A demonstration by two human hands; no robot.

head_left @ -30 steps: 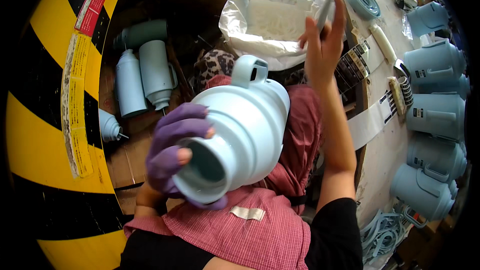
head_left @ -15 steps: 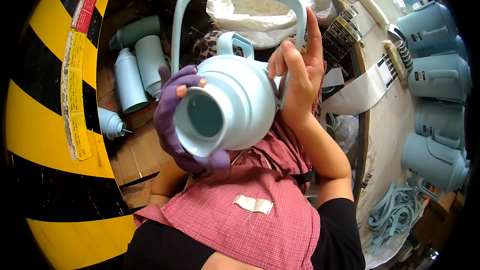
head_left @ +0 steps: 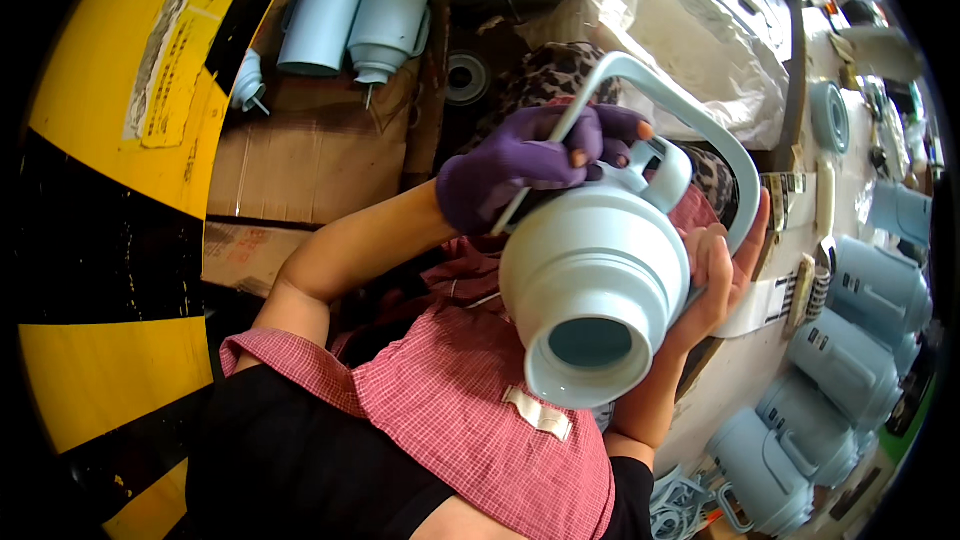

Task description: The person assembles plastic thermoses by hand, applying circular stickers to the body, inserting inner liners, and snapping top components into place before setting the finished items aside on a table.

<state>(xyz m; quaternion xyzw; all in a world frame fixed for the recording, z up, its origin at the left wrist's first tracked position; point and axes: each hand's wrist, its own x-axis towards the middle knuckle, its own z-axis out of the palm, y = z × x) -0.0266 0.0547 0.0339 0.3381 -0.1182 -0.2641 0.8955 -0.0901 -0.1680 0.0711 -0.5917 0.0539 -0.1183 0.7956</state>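
Observation:
I hold a pale blue plastic flask body [head_left: 595, 270] over my lap, its round open end turned toward me. My left hand [head_left: 535, 162], in a purple fingerless glove, grips the far end of it where a curved pale blue carry handle [head_left: 690, 120] joins. My right hand [head_left: 722, 270], bare, cups the flask body's right side, fingers spread under the handle's lower end. A red checked apron [head_left: 460, 410] covers my lap below it.
Several pale blue flask shells [head_left: 365, 5] lie on cardboard at the upper left beside a yellow and black striped barrier [head_left: 110, 120]. A white plastic bag [head_left: 690, 40] sits ahead. Finished blue flasks [head_left: 850, 350] line the bench on the right, with handles [head_left: 685, 505] heaped below.
The flask body has swung from my left side to the middle right and tipped mouth-down toward me. My left hand shifted from its mouth to the handle joint; my right hand dropped to cup its side.

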